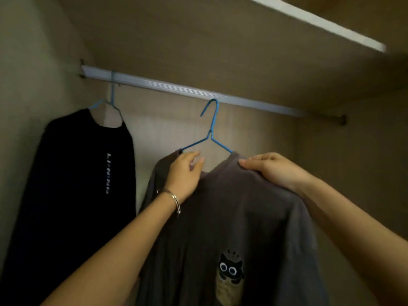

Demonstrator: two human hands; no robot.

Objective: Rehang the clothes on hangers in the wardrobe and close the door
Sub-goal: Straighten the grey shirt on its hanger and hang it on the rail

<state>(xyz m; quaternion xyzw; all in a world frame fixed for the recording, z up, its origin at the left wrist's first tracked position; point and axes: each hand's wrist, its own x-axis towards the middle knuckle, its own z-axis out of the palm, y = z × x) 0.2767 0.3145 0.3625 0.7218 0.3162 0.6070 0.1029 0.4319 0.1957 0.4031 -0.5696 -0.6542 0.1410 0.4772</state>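
Observation:
A grey T-shirt [231,217] with a cat print is draped on a blue wire hanger [210,129]. The hanger's hook is just below and in front of the silver wardrobe rail [176,88]; I cannot tell whether it touches it. My left hand [184,173], with a bracelet on the wrist, grips the shirt at the collar's left side. My right hand [273,168] pinches the shirt's right shoulder over the hanger arm. A black shirt [72,173] with white lettering hangs from the rail on another blue hanger [111,100] at the left.
The wardrobe's left wall [26,85] is close beside the black shirt. A shelf [220,40] runs just above the rail. The rail continues bare to its right bracket [342,120]. The back panel [165,133] shows between the two shirts.

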